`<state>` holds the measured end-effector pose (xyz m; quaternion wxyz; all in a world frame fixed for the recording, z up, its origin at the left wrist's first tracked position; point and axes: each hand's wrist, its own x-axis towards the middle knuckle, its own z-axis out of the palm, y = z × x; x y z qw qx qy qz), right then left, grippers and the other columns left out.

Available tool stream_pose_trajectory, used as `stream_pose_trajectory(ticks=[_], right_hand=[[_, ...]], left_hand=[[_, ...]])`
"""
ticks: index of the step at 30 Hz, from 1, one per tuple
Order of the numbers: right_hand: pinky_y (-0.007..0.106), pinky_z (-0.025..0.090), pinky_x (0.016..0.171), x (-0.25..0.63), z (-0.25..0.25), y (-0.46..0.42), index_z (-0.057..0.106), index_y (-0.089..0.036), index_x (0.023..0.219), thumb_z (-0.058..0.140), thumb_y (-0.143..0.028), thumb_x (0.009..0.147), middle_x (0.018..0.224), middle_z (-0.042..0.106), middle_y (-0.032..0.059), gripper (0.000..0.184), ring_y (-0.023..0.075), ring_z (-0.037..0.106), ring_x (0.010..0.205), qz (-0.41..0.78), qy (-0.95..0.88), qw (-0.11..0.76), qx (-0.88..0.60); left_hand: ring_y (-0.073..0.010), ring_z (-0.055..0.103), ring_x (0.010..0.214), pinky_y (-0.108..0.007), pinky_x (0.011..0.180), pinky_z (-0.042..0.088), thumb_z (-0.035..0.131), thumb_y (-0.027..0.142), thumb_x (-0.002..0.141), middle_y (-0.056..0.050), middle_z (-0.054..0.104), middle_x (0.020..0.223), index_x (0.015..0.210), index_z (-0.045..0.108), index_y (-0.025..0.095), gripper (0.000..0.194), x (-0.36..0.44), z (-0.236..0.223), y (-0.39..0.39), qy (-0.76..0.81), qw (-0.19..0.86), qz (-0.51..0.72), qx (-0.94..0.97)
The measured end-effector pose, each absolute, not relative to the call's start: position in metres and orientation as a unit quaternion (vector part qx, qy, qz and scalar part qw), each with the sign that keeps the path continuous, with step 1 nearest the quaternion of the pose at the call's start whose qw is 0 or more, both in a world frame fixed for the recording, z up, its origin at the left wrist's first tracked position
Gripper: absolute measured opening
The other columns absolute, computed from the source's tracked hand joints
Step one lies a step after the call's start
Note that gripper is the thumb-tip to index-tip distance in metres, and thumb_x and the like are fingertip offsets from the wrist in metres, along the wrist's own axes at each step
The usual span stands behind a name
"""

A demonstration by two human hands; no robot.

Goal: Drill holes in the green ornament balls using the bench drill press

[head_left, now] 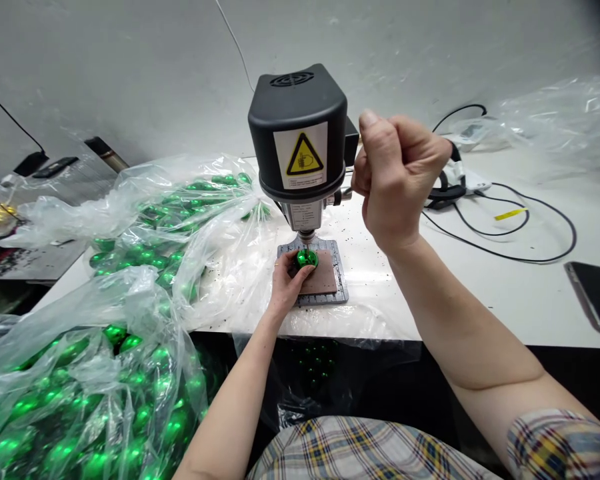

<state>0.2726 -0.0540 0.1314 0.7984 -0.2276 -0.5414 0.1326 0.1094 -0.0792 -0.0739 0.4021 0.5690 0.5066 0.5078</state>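
Plaid shirt (360,450) lies nearest. Left hand (290,277) clasps a green ball (307,257) beneath the drill press (300,140); right hand (397,177) is clenched beside the machine, whatever it grips hidden

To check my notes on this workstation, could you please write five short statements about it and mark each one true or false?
1. The left hand holds a shiny green ball at the base of the machine with a rounded black head. True.
2. The right hand lies flat, palm down. False: it is raised with curled fingers, beside the black head.
3. The warning symbol on the black head is a red circle. False: it is a yellow triangle with a black border.
4. Clear plastic bags of green balls are on the left. True.
5. The flat rectangular device with a dark face is at the left edge of the view. False: it is at the right edge.
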Motion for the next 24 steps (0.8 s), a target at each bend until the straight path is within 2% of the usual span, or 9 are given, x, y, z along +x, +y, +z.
stream_pose_trajectory(ticks=[4,9,16,21,24], right_hand=[[0.03,0.021,0.044,0.274,0.141,-0.044,0.028,-0.023,0.055,0.062,-0.051,0.09,0.051,0.027,-0.0047,0.056,0.0081,0.024,0.045,0.141,-0.542,0.785,-0.265],[0.033,0.022,0.042,0.275,0.149,-0.035,0.027,-0.025,0.054,0.061,-0.072,0.077,0.051,0.028,-0.0033,0.063,0.0107,0.025,0.048,0.167,-0.541,0.775,-0.282],[0.035,0.023,0.043,0.277,0.149,-0.033,0.026,-0.025,0.054,0.062,-0.057,0.087,0.052,0.03,-0.0018,0.058,0.013,0.024,0.048,0.171,-0.549,0.766,-0.287],[0.033,0.024,0.042,0.277,0.148,-0.036,0.028,-0.024,0.053,0.063,-0.063,0.082,0.051,0.028,-0.0033,0.06,0.0106,0.025,0.047,0.177,-0.554,0.77,-0.261],[0.031,0.021,0.042,0.276,0.143,-0.043,0.031,-0.023,0.053,0.067,-0.056,0.083,0.05,0.028,-0.0046,0.058,0.0084,0.025,0.046,0.18,-0.549,0.785,-0.225]], left_hand=[[-0.0211,0.067,0.102,-0.036,0.091,0.053,0.073,0.045,0.082,-0.008,0.069,0.108,0.115,0.056,0.02,0.045,0.104,-0.071,-0.079,0.48,0.432,0.52,0.559],[-0.0209,0.067,0.105,-0.037,0.092,0.054,0.068,0.05,0.085,-0.008,0.07,0.111,0.116,0.054,0.021,0.045,0.102,-0.07,-0.077,0.473,0.422,0.536,0.559],[-0.0212,0.065,0.097,-0.035,0.087,0.053,0.078,0.04,0.077,-0.008,0.068,0.107,0.115,0.06,0.02,0.047,0.112,-0.066,-0.084,0.513,0.364,0.503,0.592],[-0.0221,0.063,0.099,-0.037,0.089,0.052,0.083,0.036,0.073,-0.008,0.066,0.107,0.116,0.062,0.02,0.05,0.117,-0.067,-0.091,0.525,0.32,0.499,0.611],[-0.0226,0.063,0.102,-0.038,0.093,0.051,0.084,0.036,0.072,-0.008,0.066,0.108,0.115,0.061,0.019,0.051,0.117,-0.07,-0.09,0.52,0.324,0.503,0.609]])
